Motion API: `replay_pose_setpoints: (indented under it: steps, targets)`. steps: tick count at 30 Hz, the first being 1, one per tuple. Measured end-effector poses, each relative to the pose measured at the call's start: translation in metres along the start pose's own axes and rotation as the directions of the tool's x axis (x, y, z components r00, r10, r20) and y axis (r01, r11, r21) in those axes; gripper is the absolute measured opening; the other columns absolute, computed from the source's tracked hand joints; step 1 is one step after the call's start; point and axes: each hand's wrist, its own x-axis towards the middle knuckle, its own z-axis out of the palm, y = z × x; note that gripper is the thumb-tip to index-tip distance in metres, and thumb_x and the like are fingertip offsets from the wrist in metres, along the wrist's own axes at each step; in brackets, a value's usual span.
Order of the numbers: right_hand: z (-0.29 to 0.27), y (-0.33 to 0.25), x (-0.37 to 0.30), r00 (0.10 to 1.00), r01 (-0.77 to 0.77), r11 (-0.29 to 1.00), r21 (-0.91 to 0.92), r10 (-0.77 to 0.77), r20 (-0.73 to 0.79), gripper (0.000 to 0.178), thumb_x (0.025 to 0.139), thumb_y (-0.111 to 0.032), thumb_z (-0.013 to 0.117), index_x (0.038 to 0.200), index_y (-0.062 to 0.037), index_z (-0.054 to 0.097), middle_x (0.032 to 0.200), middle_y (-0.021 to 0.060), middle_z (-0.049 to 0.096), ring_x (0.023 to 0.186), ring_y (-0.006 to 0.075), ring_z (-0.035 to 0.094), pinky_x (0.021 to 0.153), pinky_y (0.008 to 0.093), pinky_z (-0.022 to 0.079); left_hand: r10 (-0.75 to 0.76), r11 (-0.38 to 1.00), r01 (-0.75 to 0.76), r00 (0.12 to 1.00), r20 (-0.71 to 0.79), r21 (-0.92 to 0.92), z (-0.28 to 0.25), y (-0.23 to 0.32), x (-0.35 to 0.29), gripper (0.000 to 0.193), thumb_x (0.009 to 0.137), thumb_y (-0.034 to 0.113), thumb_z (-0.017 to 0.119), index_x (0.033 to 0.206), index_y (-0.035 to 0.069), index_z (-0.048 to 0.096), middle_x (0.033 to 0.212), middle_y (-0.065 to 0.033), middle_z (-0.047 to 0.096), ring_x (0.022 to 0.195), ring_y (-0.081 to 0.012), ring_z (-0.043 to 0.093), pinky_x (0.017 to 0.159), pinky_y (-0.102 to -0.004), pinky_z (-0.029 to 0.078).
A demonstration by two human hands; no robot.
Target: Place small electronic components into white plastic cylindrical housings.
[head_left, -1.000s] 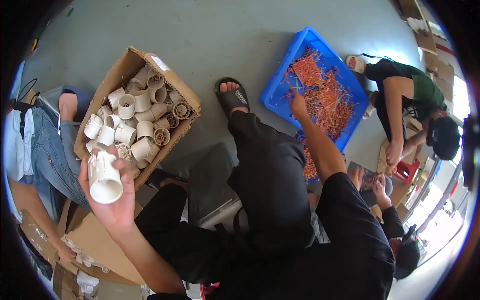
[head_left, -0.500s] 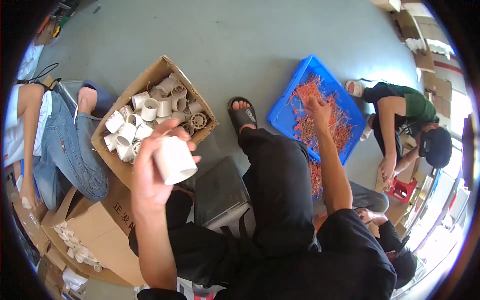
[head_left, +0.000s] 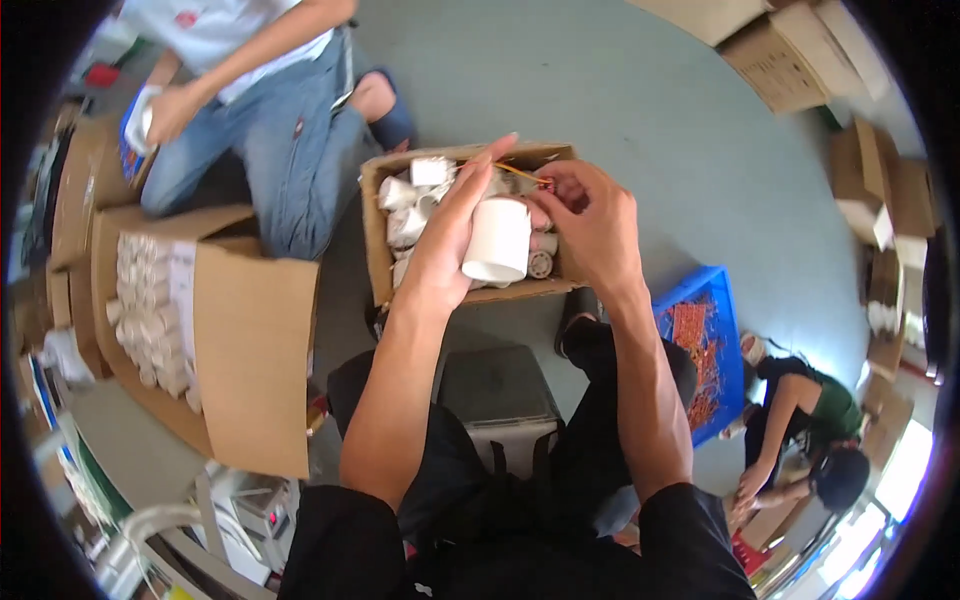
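Note:
A white plastic cylinder (head_left: 498,240), open at its lower end, is gripped in my left hand (head_left: 443,245), with the fingers wrapped behind it. Beside its upper end my right hand (head_left: 603,225) pinches a small red piece with thin orange-yellow wires (head_left: 520,174). Those wires stretch toward my left fingertips; whether they enter the cylinder is hidden. Both hands are above a cardboard box (head_left: 378,265) filled with similar white cylinders (head_left: 405,226).
A blue tray (head_left: 737,370) of red wired pieces (head_left: 690,325) lies right. At left stands a cardboard box (head_left: 250,360) of white parts (head_left: 150,300). A dark-topped bin (head_left: 495,385) sits between my legs. One person (head_left: 270,130) works at left, another (head_left: 830,410) at right.
My right hand has moved from the blue tray to the cylinder, bringing a red wired piece. The cylinder stays in my left hand. The view has turned to the left.

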Motion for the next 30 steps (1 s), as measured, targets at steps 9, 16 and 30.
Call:
replay_pose_setpoints:
  steps: [9,16,30]
  targets:
    - [0.023,0.003,-0.003,0.999,-0.002,1.000,0.013,0.001,0.042,0.021,0.072,-0.007,0.073,0.087,0.0016,0.059,0.072,0.0100,0.062,0.063,0.0155,0.060,0.058,0.0267,0.048,0.040,0.993,-0.052,0.992,-0.119,-0.107,-0.030,0.004,0.001,0.042,0.096,0.033,0.041,0.124,0.003,0.049,0.086,-0.0116,0.063,0.073,-0.0228,0.062,0.064,-0.0307,0.051]
    - [0.008,0.005,-0.005,0.978,-0.200,0.965,0.167,0.188,0.085,0.022,0.073,-0.006,0.073,0.087,0.0021,0.058,0.072,0.0058,0.062,0.062,0.0097,0.056,0.058,0.0242,0.046,0.000,0.920,-0.011,1.000,-0.029,-0.392,-0.027,-0.013,0.001,0.040,0.097,0.035,0.039,0.125,0.008,0.049,0.089,-0.0115,0.064,0.074,-0.0222,0.063,0.066,-0.0320,0.052]
    - [0.013,0.005,-0.004,0.907,-0.414,0.322,0.851,0.228,0.355,0.024,0.090,-0.005,0.054,0.112,0.0056,0.051,0.101,0.0148,0.060,0.086,0.0181,0.062,0.082,0.0282,0.050,0.083,0.915,-0.074,0.996,0.008,-0.396,-0.016,0.002,-0.004,0.040,0.098,0.031,0.035,0.125,0.005,0.048,0.094,-0.0135,0.063,0.077,-0.0227,0.063,0.065,-0.0338,0.054]
